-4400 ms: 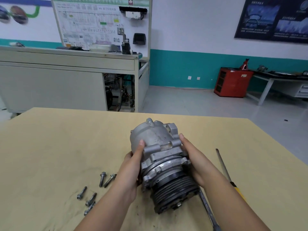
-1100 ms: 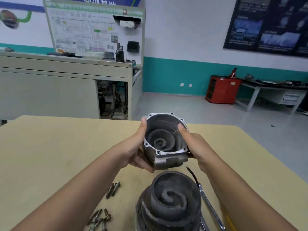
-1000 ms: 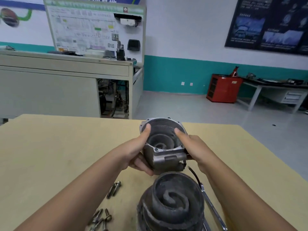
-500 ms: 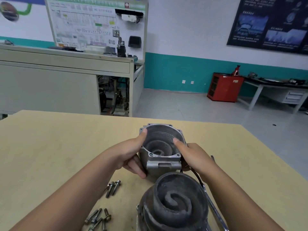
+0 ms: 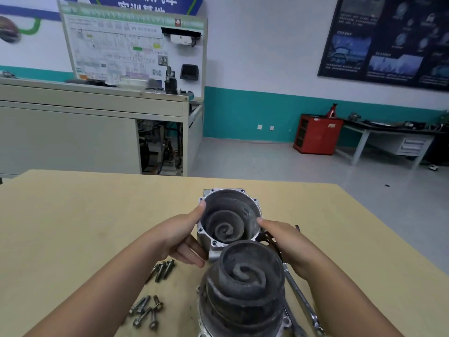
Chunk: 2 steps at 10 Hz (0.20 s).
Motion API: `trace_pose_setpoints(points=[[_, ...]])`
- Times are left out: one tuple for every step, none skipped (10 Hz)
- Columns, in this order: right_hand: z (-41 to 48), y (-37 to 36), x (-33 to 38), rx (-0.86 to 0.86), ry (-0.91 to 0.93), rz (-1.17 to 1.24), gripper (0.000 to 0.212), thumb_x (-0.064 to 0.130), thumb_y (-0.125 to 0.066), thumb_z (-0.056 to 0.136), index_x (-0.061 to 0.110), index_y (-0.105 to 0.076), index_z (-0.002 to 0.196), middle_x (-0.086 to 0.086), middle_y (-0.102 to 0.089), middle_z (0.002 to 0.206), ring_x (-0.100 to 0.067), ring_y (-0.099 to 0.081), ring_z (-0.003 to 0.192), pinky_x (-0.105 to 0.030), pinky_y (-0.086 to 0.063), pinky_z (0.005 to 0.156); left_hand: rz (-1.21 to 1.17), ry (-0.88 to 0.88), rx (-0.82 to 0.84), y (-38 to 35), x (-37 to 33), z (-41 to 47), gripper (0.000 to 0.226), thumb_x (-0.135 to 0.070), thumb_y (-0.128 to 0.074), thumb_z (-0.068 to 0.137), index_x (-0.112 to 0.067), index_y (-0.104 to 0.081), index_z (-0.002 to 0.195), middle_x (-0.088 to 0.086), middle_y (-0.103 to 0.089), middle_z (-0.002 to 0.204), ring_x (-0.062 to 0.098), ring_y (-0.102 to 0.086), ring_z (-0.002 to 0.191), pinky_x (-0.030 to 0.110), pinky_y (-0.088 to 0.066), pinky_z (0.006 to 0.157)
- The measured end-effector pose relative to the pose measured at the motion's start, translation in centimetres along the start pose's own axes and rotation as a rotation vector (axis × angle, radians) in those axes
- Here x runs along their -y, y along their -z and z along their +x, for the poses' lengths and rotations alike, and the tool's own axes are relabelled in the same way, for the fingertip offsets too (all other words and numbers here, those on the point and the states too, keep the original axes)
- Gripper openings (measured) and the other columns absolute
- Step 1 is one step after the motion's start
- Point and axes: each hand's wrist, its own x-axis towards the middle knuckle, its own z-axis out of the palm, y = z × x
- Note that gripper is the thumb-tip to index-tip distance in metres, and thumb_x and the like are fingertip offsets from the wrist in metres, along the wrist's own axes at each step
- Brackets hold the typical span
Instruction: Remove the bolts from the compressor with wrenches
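Observation:
The compressor is in two parts on the yellow table (image 5: 73, 227). Its silver housing cover (image 5: 229, 221) sits open side up, with a dark scroll spiral inside. My left hand (image 5: 181, 235) grips its left rim, thumb on the edge. My right hand (image 5: 283, 242) grips its right side. Closer to me stands the compressor body (image 5: 245, 285) with its own dark scroll facing up. Several loose bolts (image 5: 145, 311) lie at the lower left, and a few more bolts (image 5: 164, 269) lie just under my left hand. A wrench (image 5: 301, 300) lies right of the body.
Beyond the table's far edge stand a grey training bench (image 5: 92, 132) with a diagram board, a red cabinet (image 5: 317, 133) and a dark workbench (image 5: 388, 135) on the grey floor. The table's right edge runs diagonally past my right arm.
Over four seconds the housing cover came off the compressor body. In the last second my two hands lowered the cover toward the table, just beyond the body.

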Motion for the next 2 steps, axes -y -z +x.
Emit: trace_pose_setpoints(points=[[-1.5,0.1,0.0,0.027,-0.011,0.048,0.033,0.04,-0.049,0.094,0.015,-0.07,0.099,-0.001,-0.068,0.094,-0.015,-0.065,0.072,-0.021,-0.052,0.055,-0.031,-0.023,-0.039,0.0,0.2,-1.7,0.072,-0.072,-0.019,0.088,-0.021,-0.046,0.132,0.013,-0.074,0.086,0.028,-0.073,0.074,0.024,-0.053,0.056],[-4.0,1.0,-0.9,-0.008,0.054,0.091,0.027,0.034,-0.051,0.093,0.017,-0.068,0.104,0.0,-0.069,0.098,-0.014,-0.067,0.08,-0.028,-0.056,0.068,-0.025,-0.145,-0.126,-0.8,2.1,-4.2,0.047,-0.055,-0.034,0.095,-0.024,-0.051,0.126,0.005,-0.075,0.083,0.023,-0.073,0.071,0.022,-0.05,0.059]])
